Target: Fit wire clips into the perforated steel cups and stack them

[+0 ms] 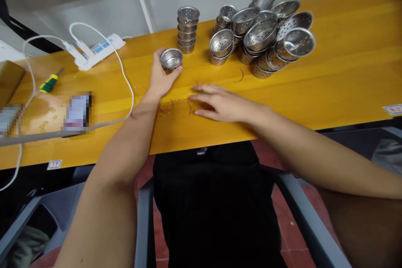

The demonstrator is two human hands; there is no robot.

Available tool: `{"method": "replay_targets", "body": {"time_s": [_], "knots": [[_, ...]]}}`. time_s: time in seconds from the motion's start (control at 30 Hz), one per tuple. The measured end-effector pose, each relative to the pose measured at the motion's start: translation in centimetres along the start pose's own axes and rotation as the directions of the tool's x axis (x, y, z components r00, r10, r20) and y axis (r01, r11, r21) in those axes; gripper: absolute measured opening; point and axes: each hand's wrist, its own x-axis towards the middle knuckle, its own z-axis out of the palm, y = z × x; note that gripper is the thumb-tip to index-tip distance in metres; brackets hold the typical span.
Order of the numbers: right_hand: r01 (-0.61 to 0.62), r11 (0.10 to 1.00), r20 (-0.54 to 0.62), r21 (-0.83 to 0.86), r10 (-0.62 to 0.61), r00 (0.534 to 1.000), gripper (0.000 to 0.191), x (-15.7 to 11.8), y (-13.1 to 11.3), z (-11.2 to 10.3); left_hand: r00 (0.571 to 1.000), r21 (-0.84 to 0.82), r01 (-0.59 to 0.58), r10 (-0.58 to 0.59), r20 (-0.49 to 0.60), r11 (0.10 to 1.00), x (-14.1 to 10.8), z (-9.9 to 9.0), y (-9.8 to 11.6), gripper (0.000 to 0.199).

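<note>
My left hand (162,76) is wrapped round a small perforated metal cup (171,59), its mouth facing up. Just behind that cup stands an upright stack of similar cups (187,33). My right hand (216,101) reaches over the table with fingers stretched out and apart, and no object shows in it. Thin curved wires (185,102) lie on the tabletop between my hands. Another bent wire (241,75) rests farther right, in front of a loose cluster of perforated cups (260,33), some nested and tilted.
On the yellow table (345,58), a white power strip (102,52) with plugged-in cables sits at the back left. A white cable (127,79) loops down beside my left forearm. A phone (77,113) and a green-yellow screwdriver (50,82) lie left. Pale dividers rise behind.
</note>
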Motion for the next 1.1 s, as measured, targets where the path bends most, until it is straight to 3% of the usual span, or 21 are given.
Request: {"method": "replay_targets", "body": {"time_s": [0.07, 0.13, 0.2, 0.23, 0.33, 0.4, 0.5, 0.7, 0.8, 0.97, 1.1], "knots": [[-0.183, 0.983, -0.161, -0.019, 0.178, 0.971, 0.059, -0.2, 0.6, -1.0, 0.999, -0.017, 0.018, -0.019, -0.031, 1.0, 0.2, 0.0, -0.7, 0.089], [-0.416, 0.909, -0.262, -0.034, 0.393, 0.881, 0.07, -1.0, 2.3, -1.7, 0.998, -0.028, 0.029, -0.03, -0.055, 0.999, 0.4, 0.1, -1.2, 0.091], [-0.559, 0.828, -0.222, -0.05, 0.536, 0.814, 0.084, -2.0, 4.2, -1.6, 0.997, -0.034, 0.033, -0.035, -0.069, 0.999, 0.7, 0.3, -1.8, 0.092], [-0.569, 0.821, -0.175, -0.052, 0.554, 0.814, 0.084, -2.5, 4.9, -1.4, 0.997, -0.035, 0.033, -0.035, -0.073, 0.999, 0.8, 0.3, -2.1, 0.092], [-0.456, 0.89, -0.061, -0.023, 0.454, 0.889, 0.081, -3.5, 5.6, -0.4, 0.996, -0.033, 0.034, -0.037, -0.082, 0.999, 1.3, 0.5, -2.8, 0.092], [-0.335, 0.942, -0.019, 0.022, 0.336, 0.942, 0.077, -3.4, 4.8, 0.0, 0.996, -0.026, 0.04, -0.042, -0.078, 0.999, 1.5, 0.4, -2.9, 0.091], [-0.187, 0.977, 0.034, 0.102, 0.184, 0.982, 0.069, -2.4, 2.7, 0.2, 0.998, -0.005, 0.03, -0.03, -0.063, 1.0, 1.3, 0.1, -2.4, 0.091], [-0.013, 0.954, 0.102, 0.298, -0.019, 0.995, 0.078, 1.2, -1.8, 1.7, 0.998, 0.0, 0.001, -0.001, -0.062, 1.0, 0.3, -0.4, -0.1, 0.093], [0.068, 0.933, 0.036, 0.352, -0.086, 0.996, 0.077, 2.3, -1.9, 2.1, 0.997, -0.029, 0.021, -0.023, -0.079, 0.999, 0.3, -0.4, -0.1, 0.095], [0.109, 0.969, 0.075, 0.22, -0.128, 0.989, 0.08, 3.6, 0.9, 0.6, 0.994, -0.106, 0.048, -0.058, -0.09, 0.993, 0.8, -0.2, -1.4, 0.092], [0.162, 0.987, 0.196, 0.015, -0.162, 0.967, 0.087, 6.3, 0.5, -0.4, 0.99, -0.151, 0.044, -0.064, -0.129, 0.988, 1.2, 0.0, -1.8, 0.096]]}}
